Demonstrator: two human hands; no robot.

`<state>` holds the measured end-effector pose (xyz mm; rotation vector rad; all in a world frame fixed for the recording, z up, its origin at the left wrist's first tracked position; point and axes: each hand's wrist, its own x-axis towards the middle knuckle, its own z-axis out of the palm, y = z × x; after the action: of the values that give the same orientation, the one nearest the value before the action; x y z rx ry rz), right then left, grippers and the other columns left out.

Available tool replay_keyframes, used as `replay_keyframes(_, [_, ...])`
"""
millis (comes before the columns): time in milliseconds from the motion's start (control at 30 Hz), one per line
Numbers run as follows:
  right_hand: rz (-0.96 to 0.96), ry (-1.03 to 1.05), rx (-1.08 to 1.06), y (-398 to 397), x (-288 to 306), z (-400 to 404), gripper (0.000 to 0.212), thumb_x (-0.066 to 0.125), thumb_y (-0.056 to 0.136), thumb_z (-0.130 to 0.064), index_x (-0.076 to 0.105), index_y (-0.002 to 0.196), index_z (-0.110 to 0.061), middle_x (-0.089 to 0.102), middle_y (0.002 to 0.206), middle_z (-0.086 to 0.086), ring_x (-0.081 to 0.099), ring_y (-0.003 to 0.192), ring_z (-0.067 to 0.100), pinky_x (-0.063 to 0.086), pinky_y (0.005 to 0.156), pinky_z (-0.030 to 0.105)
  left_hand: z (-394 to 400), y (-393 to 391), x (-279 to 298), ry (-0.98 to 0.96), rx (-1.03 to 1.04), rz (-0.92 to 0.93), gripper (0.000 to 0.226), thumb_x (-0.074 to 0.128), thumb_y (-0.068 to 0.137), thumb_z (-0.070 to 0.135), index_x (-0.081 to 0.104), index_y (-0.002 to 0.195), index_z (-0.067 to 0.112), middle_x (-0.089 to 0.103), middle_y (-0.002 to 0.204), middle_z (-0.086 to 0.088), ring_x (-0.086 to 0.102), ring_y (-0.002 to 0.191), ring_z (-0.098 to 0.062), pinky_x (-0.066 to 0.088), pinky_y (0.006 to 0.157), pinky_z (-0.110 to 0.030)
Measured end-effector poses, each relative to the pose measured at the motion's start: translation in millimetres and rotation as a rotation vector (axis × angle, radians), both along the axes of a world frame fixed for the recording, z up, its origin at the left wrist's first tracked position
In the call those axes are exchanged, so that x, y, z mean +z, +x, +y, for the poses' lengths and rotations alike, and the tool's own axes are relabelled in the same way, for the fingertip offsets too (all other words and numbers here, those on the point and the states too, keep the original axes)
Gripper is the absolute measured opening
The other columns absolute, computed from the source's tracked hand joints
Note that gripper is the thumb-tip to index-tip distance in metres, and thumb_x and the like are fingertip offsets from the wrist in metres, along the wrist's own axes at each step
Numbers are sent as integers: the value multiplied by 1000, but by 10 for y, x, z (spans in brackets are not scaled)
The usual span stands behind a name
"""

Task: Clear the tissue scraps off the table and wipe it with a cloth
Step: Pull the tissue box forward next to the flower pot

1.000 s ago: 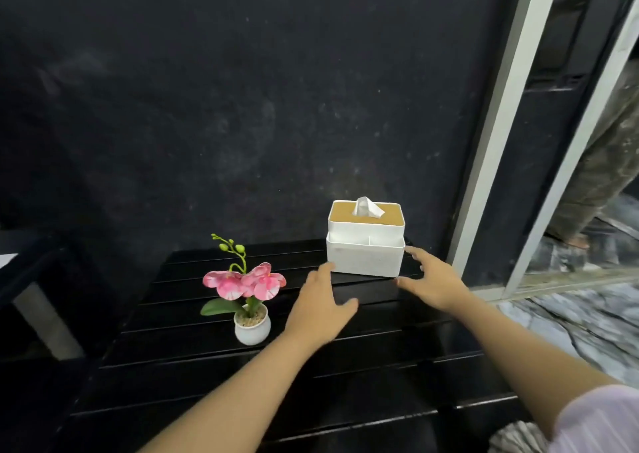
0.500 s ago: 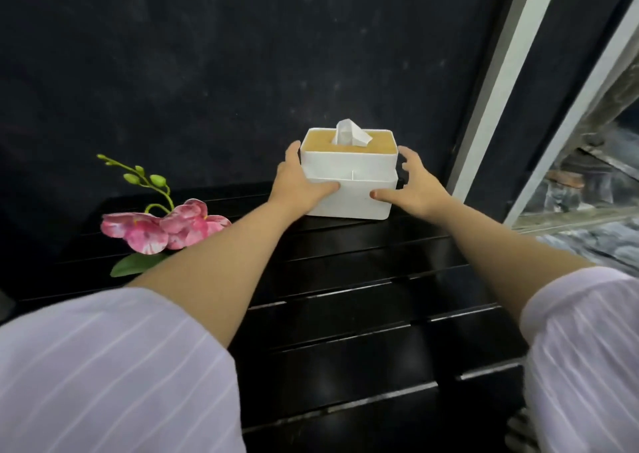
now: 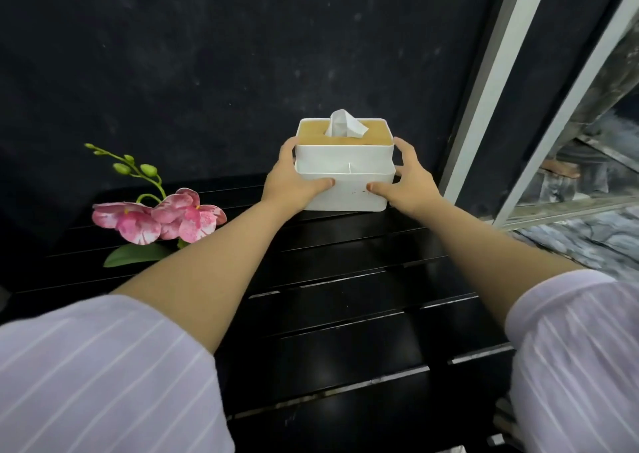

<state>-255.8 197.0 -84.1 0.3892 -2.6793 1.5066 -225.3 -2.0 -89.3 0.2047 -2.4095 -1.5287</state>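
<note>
White plastic forms the tissue box (image 3: 345,179), which stands at the far edge of a black slatted table (image 3: 345,331), against a dark wall (image 3: 207,72). The box has a tan wooden lid with one white tissue (image 3: 344,124) poking up through its slot, and a shallow divided tray along its front. A person's left hand (image 3: 292,184) clasps the left side of the box, thumb pressed flat on the front face. The right hand (image 3: 406,184) clasps the right side of the box in the same way, thumb on the front. Both bare forearms reach toward the box from pale striped sleeves (image 3: 103,376). Left of the box sits a pink orchid (image 3: 159,217) with green buds. Right of the box rises a pale metal door frame (image 3: 491,82). No tissue scraps or cloth show near the box.
</note>
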Motion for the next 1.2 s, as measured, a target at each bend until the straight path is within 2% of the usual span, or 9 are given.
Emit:
replay_keyframes(67, [-10,5,0,51,44,-5,80,71,78,-21,20,139,-29,52,131,7,54,114,26,52,92,46,-8,46,20,-4,-3,-10,87,78,67,32,26,137,36,53,126,5,51,104,-15,42,76,-26])
replay_keyframes(200, [-12,-8,-28,174,82,-39,75,73,76,-24,26,135,-27,54,130,6,56,110,24,54,89,45,-4,135,52,4,12,-30,87,79,67,33,26,136,36,53,120,7,51,101,-15,40,65,-21])
replay_keyframes(433, [1,-29,-35,397,73,-62,77,73,76,-23,25,136,-28,54,130,5,56,112,25,53,88,43,-28,305,39,1,18,-26,88,79,67,34,24,136,37,50,116,10,49,98,-14,36,61,-17])
replay_keyframes(567, [13,-39,-10,542,95,-56,79,73,76,-22,25,138,-29,53,133,5,55,115,25,52,93,47,-33,417,36,21,6,-21,88,79,67,31,25,136,36,50,117,10,49,101,-14,38,66,-19])
replay_keyframes(700, [15,-50,-23,660,105,-68,78,74,75,-22,27,137,-27,54,132,3,55,116,23,49,91,38,-38,536,42,39,-11,-30,89,80,66,30,24,136,36,53,124,6,51,105,-16,42,74,-25])
replay_keyframes(833, [1,-49,-26,785,146,-71,77,75,74,-23,28,136,-27,55,131,3,56,115,24,49,92,40,-46,655,63,44,-24,-29,90,81,66,30,24,135,36,53,121,6,51,105,-16,42,70,-23])
replay_keyframes(933, [11,-57,-35,889,160,-78,78,75,73,-24,29,136,-26,56,130,2,57,113,21,49,93,40,-47,729,96,50,-49,-43,91,81,66,29,23,135,35,52,120,7,50,106,-16,43,74,-25])
replay_keyframes(1033, [20,-59,-47,1008,167,-64,78,76,73,-25,30,136,-26,56,130,1,56,112,20,48,94,40,-31,846,99,78,-60,-38,90,82,64,28,25,133,37,53,114,11,52,103,-13,41,68,-20])
replay_keyframes(1200, [0,-68,-45,1218,166,10,81,76,72,-23,28,137,-29,57,128,-2,51,98,8,49,89,34,0,1082,114,74,-82,-42,89,81,65,28,25,133,39,52,112,15,52,100,-10,41,67,-18])
